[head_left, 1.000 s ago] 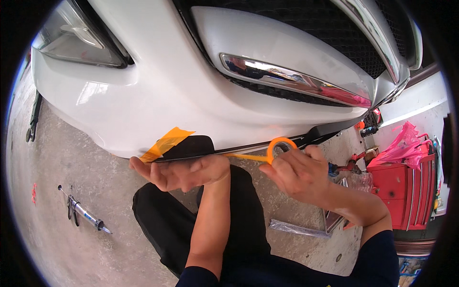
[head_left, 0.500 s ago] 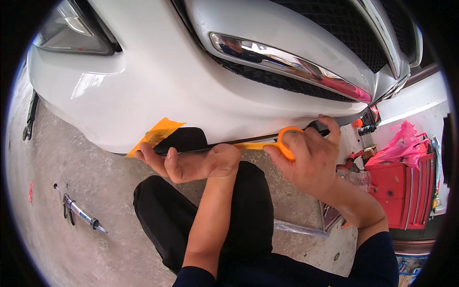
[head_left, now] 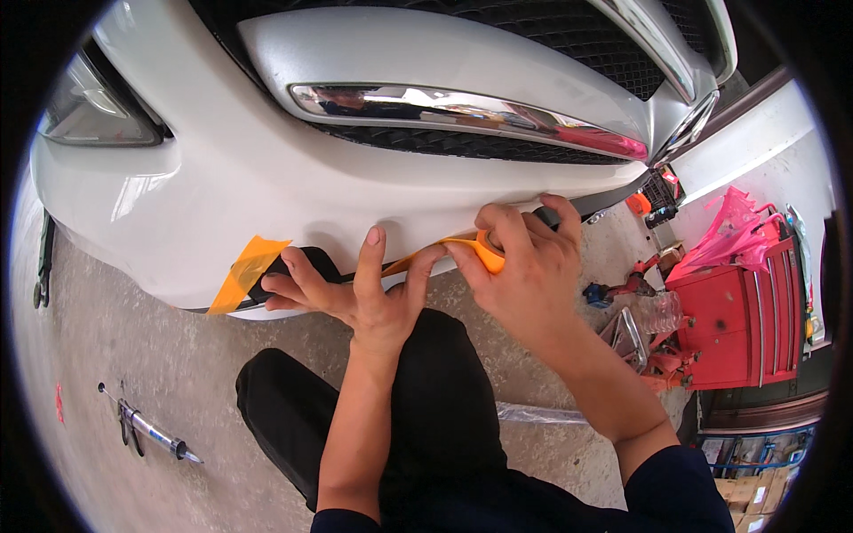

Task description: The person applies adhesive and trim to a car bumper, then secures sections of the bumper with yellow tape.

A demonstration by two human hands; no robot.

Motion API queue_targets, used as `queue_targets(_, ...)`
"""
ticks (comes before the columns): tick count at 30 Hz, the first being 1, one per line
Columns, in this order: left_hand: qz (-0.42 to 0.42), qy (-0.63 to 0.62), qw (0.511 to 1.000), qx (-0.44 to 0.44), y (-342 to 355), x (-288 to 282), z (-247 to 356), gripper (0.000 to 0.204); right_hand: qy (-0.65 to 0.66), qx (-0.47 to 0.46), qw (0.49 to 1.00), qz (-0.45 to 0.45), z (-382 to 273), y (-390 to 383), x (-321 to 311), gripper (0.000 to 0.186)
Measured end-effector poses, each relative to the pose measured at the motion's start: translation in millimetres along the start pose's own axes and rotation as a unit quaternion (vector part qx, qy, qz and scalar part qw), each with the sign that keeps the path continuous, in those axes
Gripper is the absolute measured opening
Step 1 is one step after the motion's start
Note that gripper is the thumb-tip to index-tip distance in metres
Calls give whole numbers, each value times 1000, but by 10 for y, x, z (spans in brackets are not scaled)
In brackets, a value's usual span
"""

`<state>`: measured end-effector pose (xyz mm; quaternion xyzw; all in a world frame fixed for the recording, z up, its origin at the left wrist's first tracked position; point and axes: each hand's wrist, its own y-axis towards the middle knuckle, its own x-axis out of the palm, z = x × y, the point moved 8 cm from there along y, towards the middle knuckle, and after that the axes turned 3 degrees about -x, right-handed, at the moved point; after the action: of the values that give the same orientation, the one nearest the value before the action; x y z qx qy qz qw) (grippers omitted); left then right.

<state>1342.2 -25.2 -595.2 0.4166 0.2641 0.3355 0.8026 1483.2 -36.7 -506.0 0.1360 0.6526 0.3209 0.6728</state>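
Observation:
My right hand [head_left: 533,275] grips a roll of orange masking tape [head_left: 489,254], its fingers wrapped round it, close to the lower edge of a white car bumper [head_left: 204,195]. From the roll a strip of tape [head_left: 402,265] runs left along that edge, partly behind my left hand [head_left: 369,306]. The left fingers are spread against the bumper and the thumb reaches the strip beside my right fingertips. Another orange tape piece [head_left: 249,271] is stuck slantwise at the bumper's left corner, next to a black insert [head_left: 318,260] partly covered by my left fingers.
A caulking gun [head_left: 155,431] lies on the concrete floor to the left. Right of me stand a red tool cabinet [head_left: 724,329] with a pink plastic bag [head_left: 729,235] on top and a clear bottle [head_left: 657,313]. A grille with chrome trim [head_left: 471,114] rises above the bumper.
The roll and my right hand have shifted left toward my left hand. My left hand has turned up, fingers now spread on the bumper and thumb at the tape. The view has shifted too.

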Motion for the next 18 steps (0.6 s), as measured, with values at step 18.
queue_targets(18,-66,92,993,-26,71,227,300,123,-103,-132,956,-243,263,40,68,17)
